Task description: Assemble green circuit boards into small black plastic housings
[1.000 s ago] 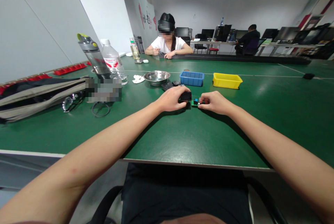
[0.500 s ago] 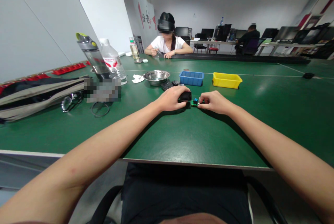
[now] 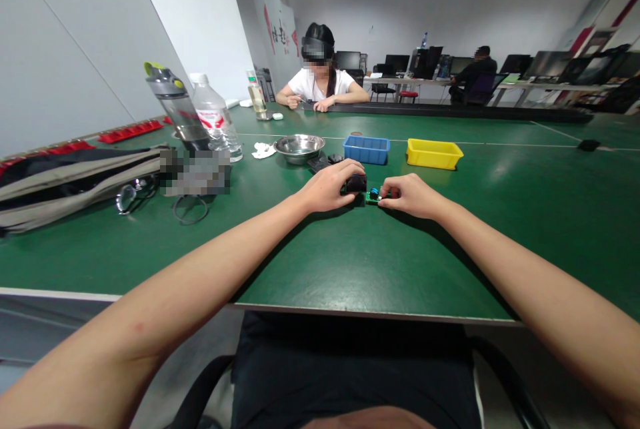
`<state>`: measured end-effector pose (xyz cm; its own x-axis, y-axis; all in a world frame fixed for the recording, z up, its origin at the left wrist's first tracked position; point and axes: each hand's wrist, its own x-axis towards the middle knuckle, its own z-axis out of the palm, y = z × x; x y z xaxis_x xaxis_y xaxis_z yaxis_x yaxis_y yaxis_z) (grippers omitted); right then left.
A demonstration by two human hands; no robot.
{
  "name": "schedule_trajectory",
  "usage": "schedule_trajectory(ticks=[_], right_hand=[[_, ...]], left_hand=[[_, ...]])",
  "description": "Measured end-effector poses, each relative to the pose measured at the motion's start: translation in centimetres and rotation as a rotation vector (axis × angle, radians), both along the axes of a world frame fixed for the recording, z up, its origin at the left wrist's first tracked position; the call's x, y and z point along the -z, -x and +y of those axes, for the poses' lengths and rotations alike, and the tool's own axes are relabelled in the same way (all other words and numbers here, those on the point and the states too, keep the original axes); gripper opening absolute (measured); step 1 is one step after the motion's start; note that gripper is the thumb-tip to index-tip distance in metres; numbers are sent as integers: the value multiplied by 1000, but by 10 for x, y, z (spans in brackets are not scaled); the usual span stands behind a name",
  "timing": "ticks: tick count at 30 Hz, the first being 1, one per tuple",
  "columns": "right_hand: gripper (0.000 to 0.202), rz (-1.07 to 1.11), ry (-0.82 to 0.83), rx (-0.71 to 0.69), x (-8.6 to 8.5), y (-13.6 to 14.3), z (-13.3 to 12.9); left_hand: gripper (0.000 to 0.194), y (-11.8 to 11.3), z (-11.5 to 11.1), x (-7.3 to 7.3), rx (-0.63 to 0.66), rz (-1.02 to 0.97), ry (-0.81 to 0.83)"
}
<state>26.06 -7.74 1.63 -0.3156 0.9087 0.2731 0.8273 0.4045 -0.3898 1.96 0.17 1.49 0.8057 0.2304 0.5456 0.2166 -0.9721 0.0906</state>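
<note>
My left hand (image 3: pixel 333 187) is closed around a black casing (image 3: pixel 357 183), thumb on the near side and fingers over the top. Just to its right, a small green circuit board (image 3: pixel 373 198) with a blue and black part on it is pinched at its right end by my right hand (image 3: pixel 407 195). Casing and board are very close together; whether they touch cannot be made out. Behind my left hand lie some dark pieces (image 3: pixel 320 164), partly hidden by it.
Beyond my hands stand a metal bowl (image 3: pixel 300 148), a blue divided bin (image 3: pixel 367 150) and a yellow bin (image 3: pixel 434 154). Bottles (image 3: pixel 216 119), glasses (image 3: pixel 131 197) and a bag (image 3: pixel 85 189) are at the left. A person (image 3: pixel 323 79) sits across the green table (image 3: pixel 380 269).
The black casing has tilted slightly in my left hand, and the fingers above it have shifted up a little. My right hand and the board have hardly moved.
</note>
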Motion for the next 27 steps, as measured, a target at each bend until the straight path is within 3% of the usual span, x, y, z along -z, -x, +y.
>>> schedule_trajectory(ticks=[13,22,27], right_hand=[[10,5,-1,10,2,1,1],[9,12,-25,-21,4,-2,3],[10,21,-22,-20,6,-3,5]], left_hand=[[35,-1,0,0,-48,1,-22],[38,-2,3,2,-7,-39,-43],[40,-2,3,3,-22,-94,30]])
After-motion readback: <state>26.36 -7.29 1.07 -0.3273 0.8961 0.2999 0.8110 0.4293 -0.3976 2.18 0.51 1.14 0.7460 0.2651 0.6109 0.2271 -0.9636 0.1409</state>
